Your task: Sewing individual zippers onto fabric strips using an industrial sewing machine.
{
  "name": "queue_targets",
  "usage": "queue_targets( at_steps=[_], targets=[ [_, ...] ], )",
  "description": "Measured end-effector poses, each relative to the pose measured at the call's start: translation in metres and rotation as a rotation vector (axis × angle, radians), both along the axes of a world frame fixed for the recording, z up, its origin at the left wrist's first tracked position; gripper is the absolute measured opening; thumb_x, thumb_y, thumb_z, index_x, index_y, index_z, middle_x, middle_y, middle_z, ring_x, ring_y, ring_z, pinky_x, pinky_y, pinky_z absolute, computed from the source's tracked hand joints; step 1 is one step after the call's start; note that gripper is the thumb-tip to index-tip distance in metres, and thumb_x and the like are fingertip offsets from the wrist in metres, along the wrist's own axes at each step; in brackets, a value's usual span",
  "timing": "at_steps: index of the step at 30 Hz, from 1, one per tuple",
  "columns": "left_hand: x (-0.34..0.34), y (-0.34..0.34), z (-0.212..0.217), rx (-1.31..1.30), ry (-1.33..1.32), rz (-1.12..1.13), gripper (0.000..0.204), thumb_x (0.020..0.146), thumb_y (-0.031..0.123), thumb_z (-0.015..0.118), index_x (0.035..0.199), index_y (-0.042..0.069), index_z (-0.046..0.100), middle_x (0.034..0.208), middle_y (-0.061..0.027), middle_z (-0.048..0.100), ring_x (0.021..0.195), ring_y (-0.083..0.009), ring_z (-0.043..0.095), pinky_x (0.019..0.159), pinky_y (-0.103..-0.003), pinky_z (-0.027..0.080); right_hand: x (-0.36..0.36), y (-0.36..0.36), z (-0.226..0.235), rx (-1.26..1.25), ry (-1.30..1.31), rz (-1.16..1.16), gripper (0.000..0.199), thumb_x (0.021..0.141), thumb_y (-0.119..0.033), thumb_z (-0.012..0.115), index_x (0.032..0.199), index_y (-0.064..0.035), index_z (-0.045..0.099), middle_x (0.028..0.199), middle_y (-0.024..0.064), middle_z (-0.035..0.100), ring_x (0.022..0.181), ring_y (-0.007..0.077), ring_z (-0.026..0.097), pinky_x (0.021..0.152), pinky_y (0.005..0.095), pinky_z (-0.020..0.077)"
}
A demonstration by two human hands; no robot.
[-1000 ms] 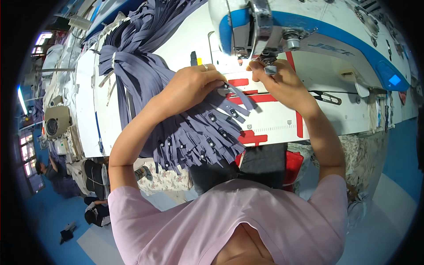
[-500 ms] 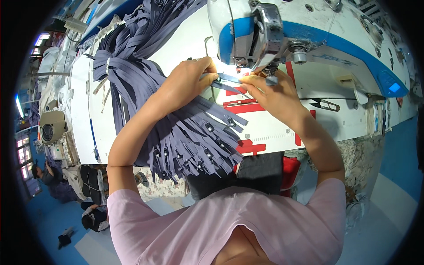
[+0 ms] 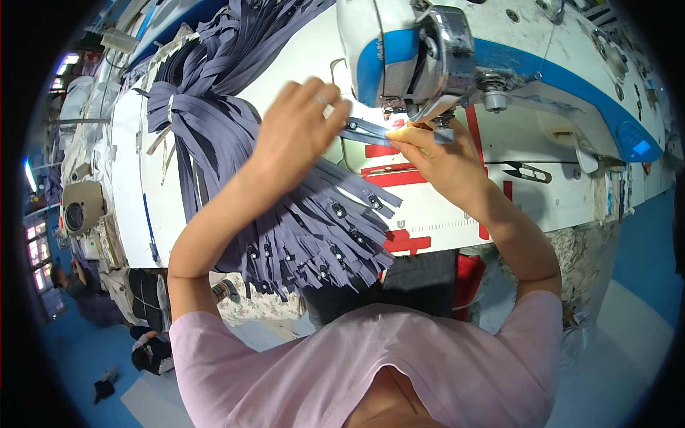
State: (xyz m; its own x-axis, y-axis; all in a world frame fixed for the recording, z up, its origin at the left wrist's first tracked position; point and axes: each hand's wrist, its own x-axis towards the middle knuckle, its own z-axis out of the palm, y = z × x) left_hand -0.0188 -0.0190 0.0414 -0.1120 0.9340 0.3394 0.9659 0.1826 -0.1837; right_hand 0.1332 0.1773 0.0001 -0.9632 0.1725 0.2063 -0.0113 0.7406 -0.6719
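Note:
A grey-blue zipper (image 3: pixel 369 133) lies under the lit needle area of the sewing machine (image 3: pixel 435 60), its dark slider near the left end. My right hand (image 3: pixel 449 157) pinches its right part between thumb and fingers, just below the presser foot. My left hand (image 3: pixel 296 132), a ring on one finger, is raised to the left of the zipper. Its fingers are loosely bent, slightly blurred, with nothing seen in them. Under my left forearm spreads a large tied bundle of grey-blue zippers (image 3: pixel 300 228), sliders toward me.
Thread snips (image 3: pixel 528 172) lie on the white table right of my right hand. Red tape strips (image 3: pixel 407 244) mark the table near a printed ruler. A blue-handled tool (image 3: pixel 152 228) rests at the left edge. Farther left, a person (image 3: pixel 89 289) is seen in the background.
My left hand has let go of the zipper's left end and lifted up and left. My right hand keeps its pinch. The view has shifted slightly.

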Motion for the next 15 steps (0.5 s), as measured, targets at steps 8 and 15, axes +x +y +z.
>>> queue_targets(
  at_steps=[8,15],
  targets=[
    [0.019,0.021,-0.042,0.182,-0.560,-0.035,0.018,0.083,0.012,0.072,0.099,0.007,0.067,0.090,-0.0097,0.064,0.082,-0.0290,0.062,0.071,-0.037,0.053,-0.002,0.012,-0.030,0.257,0.246,0.117,0.021,0.085,-0.014,0.076,0.089,0.0007,0.062,0.085,0.0132,0.055,0.079,0.0306,0.057,0.069,0.0418,0.0471],
    [0.008,0.016,-0.041,0.075,-0.923,0.041,0.015,0.083,0.015,0.076,0.093,0.008,0.069,0.083,-0.0109,0.062,0.078,-0.0284,0.060,0.067,-0.037,0.048,0.005,0.020,0.005,-0.201,-0.011,0.128,0.029,0.089,-0.009,0.075,0.114,-0.0053,0.060,0.101,0.0028,0.064,0.095,0.0108,0.063,0.078,0.0262,0.0529]
  ],
)
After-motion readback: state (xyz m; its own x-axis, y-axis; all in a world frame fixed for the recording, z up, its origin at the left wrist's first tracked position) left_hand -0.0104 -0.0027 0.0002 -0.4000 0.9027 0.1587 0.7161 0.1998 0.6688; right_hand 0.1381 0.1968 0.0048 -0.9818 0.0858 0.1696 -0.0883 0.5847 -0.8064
